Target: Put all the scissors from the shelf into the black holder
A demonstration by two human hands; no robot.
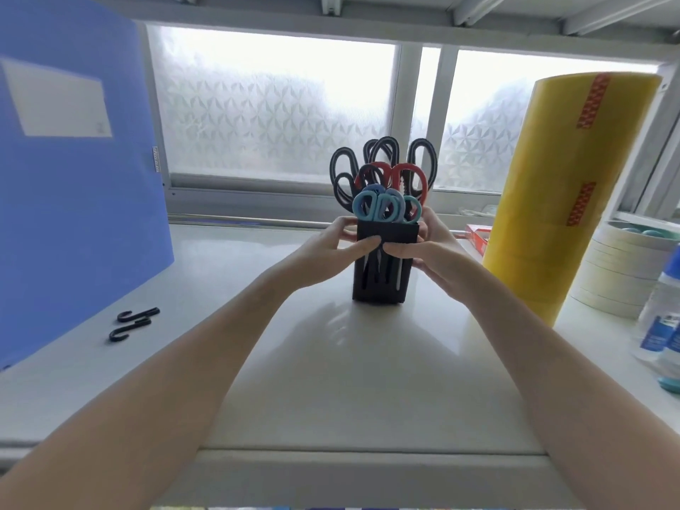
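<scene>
Scissors (382,182) fill the black holder (382,266) (none loose in view). We clasp it, left hand (331,252) and right hand (430,252); next, probably let go.

You find no text here that reads letter for letter.

- Large blue plastic folder (73,185), standing at your left: it carries a blank white rectangular label (59,101) with only a faint mark in its lower right corner, too small to make out. A narrow silver brand tab (155,159) runs vertically along the folder's right edge; its lettering is blurred.
- Tall yellow roll of transparent tape (559,200), at your right: two red printed strips (592,101) show a repeated pattern, unreadable.
- Clear plastic bottle with a blue label (658,325), far right: the white print on it is blurred.
</scene>
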